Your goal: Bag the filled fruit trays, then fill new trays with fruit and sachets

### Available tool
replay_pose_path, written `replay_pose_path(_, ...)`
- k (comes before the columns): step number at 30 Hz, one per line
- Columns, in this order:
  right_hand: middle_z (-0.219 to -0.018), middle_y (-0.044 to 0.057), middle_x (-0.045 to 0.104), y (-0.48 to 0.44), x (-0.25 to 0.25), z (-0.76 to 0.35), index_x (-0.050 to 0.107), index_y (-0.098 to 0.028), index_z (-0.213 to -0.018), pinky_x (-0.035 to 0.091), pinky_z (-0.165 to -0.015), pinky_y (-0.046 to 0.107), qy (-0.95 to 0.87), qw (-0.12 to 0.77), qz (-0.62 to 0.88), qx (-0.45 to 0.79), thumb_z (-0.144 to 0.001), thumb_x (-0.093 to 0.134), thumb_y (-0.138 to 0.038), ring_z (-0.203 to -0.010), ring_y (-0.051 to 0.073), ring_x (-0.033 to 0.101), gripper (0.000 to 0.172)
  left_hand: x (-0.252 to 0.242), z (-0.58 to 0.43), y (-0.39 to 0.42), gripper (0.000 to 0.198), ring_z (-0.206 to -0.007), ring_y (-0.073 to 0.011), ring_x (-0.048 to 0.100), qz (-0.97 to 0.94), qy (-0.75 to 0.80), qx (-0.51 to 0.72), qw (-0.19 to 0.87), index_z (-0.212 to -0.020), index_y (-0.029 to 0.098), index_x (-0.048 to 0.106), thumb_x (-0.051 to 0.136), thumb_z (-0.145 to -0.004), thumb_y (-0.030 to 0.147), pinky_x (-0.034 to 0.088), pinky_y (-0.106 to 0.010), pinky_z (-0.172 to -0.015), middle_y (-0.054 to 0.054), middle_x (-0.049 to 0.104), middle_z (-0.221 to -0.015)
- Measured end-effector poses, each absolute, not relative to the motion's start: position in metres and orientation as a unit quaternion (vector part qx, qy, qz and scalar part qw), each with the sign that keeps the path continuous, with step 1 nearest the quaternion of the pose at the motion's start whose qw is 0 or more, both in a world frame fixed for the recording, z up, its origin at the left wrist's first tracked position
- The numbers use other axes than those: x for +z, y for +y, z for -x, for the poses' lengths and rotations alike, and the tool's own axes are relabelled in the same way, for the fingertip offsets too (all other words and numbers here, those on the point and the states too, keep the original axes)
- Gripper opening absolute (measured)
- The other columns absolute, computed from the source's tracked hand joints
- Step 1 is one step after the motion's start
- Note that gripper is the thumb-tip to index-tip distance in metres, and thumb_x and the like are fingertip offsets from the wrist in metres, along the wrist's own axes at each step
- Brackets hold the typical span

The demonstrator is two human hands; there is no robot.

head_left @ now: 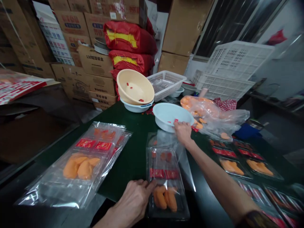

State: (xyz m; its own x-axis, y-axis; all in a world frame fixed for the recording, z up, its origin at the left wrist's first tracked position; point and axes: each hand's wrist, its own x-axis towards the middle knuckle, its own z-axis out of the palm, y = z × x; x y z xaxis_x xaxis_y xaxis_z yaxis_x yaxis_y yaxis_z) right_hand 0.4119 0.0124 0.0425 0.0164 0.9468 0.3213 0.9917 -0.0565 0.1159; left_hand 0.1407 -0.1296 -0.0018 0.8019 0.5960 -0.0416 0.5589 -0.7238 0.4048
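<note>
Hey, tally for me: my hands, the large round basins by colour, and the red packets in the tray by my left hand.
Hands, left and right: 2
Cream basin: 1
Light blue basins: 2
Red packets in that tray: 2
Total: 7

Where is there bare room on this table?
Bare green table lies between the left packets and the middle tray, beyond the left hand; another patch is right of that tray, under the right forearm. Crowded: the far edge, with yellow bowl and blue basin, and the right side, with other trays.
</note>
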Motion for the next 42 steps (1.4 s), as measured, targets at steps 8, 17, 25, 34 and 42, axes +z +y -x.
replay_pose_path(8,-0.139,0.018,0.035,-0.07,0.062,-0.395,0.033,-0.015,-0.137,0.034,-0.098,0.045,-0.782,0.194,0.591,-0.035,-0.072,0.061,-0.051,-0.127,0.033,0.032,0.08,-0.001,-0.141,-0.125,0.049,-0.084,-0.0187,0.061,-0.912,0.322,0.07,0.245,-0.125,0.022,0.045,0.033,-0.08,0.006,0.047,-0.029,-0.073,-0.005,0.064,-0.093)
replay_pose_path(17,-0.126,0.012,0.047,-0.23,-0.023,-0.35,0.055,-0.022,-0.11,0.044,-0.092,0.045,-0.797,0.224,0.56,0.027,-0.076,0.062,-0.015,-0.121,0.028,0.038,0.036,-0.001,-0.146,-0.122,0.04,-0.082,-0.0187,0.062,-0.931,0.299,0.097,0.185,-0.119,0.016,0.048,0.032,-0.083,0.008,0.047,-0.028,-0.072,-0.007,0.065,-0.087)
replay_pose_path(25,-0.081,0.006,0.058,-0.195,-0.028,-0.322,0.059,-0.017,-0.083,0.045,-0.068,0.031,-0.685,0.29,0.66,-0.101,-0.084,0.053,-0.017,-0.079,0.02,0.049,0.006,0.017,-0.155,-0.134,0.033,-0.069,-0.0218,0.062,-0.956,0.279,0.056,0.067,-0.108,0.012,0.052,0.034,-0.081,0.007,0.046,-0.031,-0.06,-0.007,0.064,-0.075)
replay_pose_path(34,-0.067,0.003,0.057,-0.169,-0.026,-0.294,0.055,-0.018,-0.08,0.031,-0.061,0.03,-0.677,0.191,0.683,-0.196,-0.082,0.051,-0.015,-0.068,0.018,0.047,0.006,-0.013,-0.137,-0.148,0.024,-0.067,-0.0175,0.058,-0.89,0.397,0.224,0.02,-0.103,0.013,0.053,0.039,-0.084,0.016,0.044,-0.028,-0.06,-0.004,0.061,-0.073)
replay_pose_path(42,-0.072,0.007,0.054,-0.148,-0.013,-0.299,0.055,-0.018,-0.073,0.026,-0.063,0.032,-0.701,0.168,0.639,-0.268,-0.084,0.048,-0.018,-0.072,0.021,0.042,0.013,-0.023,-0.149,-0.131,0.021,-0.071,-0.0187,0.058,-0.816,0.529,0.229,-0.036,-0.091,0.017,0.057,0.039,-0.088,0.027,0.039,-0.027,-0.057,-0.005,0.061,-0.075)
